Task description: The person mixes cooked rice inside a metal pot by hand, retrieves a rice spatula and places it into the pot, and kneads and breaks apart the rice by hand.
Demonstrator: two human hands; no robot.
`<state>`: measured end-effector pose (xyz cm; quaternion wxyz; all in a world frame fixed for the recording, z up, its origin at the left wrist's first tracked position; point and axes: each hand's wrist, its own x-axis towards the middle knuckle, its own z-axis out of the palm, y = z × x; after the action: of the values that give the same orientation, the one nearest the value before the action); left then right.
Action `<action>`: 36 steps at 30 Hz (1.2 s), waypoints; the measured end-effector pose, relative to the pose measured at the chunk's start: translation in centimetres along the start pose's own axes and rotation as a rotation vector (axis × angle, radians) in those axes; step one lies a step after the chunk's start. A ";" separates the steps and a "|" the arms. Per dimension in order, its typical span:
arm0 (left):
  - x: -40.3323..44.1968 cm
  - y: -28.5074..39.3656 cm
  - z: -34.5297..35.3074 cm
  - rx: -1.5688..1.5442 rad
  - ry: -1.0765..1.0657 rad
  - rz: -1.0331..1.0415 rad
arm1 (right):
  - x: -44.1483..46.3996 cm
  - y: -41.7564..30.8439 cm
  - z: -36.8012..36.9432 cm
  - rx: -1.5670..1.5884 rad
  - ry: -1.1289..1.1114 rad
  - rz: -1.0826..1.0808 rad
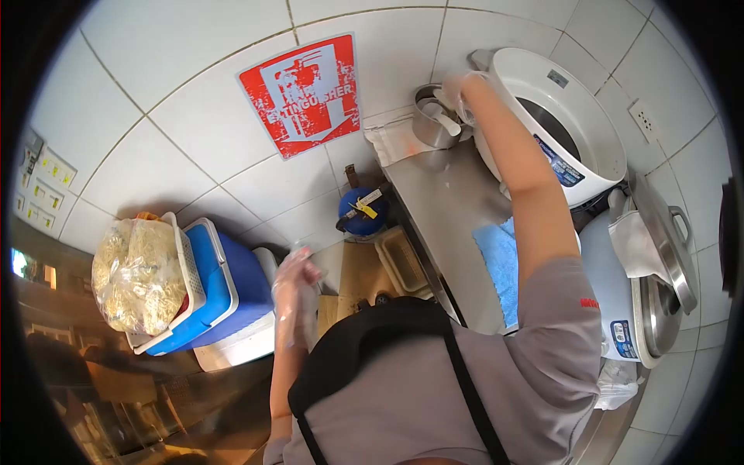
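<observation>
Loosely, the left hand (298,271) hangs low with bent fingers and nothing visible in it; its baggy clear glove could catch on the edge of the tabletop (446,182) if swung right. Farther up, the right forearm (515,151) reaches past the blue cloth (496,252) and along the cooker (593,108), where a careless elbow might drag the one or knock the other. At the far end, the right hand (464,93) is at the rim of the metal pot (428,128), close by the pale utensil (446,122) in it; whether its fingers are clamped on anything I cannot tell. Because the pot sits at the far end beside a crumpled white cloth (391,144), a sideways pull on the utensil could tip it, and slack glove film could get pinched between fingers and handle. As for the rest, a container (604,260) with metal lids (660,322) stands near right; on the left are a bagged foodstuff (136,271) in a basket (192,260) and a blue cooler (244,283), with a tray (403,260) and a blue extinguisher (364,215) below the tabletop. Chiefly, the cooker's wall crowds the right hand, leaving little room on that side.
</observation>
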<state>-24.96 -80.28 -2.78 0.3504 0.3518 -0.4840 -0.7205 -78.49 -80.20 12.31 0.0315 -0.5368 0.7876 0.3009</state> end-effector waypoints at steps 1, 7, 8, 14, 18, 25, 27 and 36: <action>1.6 -1.1 1.4 0.111 -0.049 0.056 | -1.8 -0.5 -1.6 0.094 0.086 0.075; 9.3 -3.4 18.4 0.821 -0.510 0.696 | -7.5 -1.8 -2.5 0.437 0.434 0.265; 9.2 -2.5 21.0 0.937 -0.528 0.649 | -8.2 -2.2 -2.1 0.551 0.477 0.343; 14.6 -7.3 28.6 1.218 -0.788 0.839 | -7.9 -3.7 4.5 1.834 0.757 0.400; 15.2 -8.0 30.1 1.131 -0.960 0.549 | -9.4 -5.8 5.6 2.061 0.863 0.337; 13.6 -11.6 27.9 1.397 -0.653 0.884 | -20.3 -10.5 6.7 3.084 0.602 -0.349; 11.8 -9.3 26.1 1.266 -0.658 0.705 | -26.6 -13.9 8.2 3.030 0.689 -0.428; 10.5 -11.8 19.2 -0.348 -0.822 -0.194 | -64.0 -34.5 18.7 2.676 1.549 0.848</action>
<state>-48.44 -77.10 -10.22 0.1139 0.0162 -0.4197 -0.9004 -26.73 -26.17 5.71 0.0132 -0.1066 -0.3828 0.9176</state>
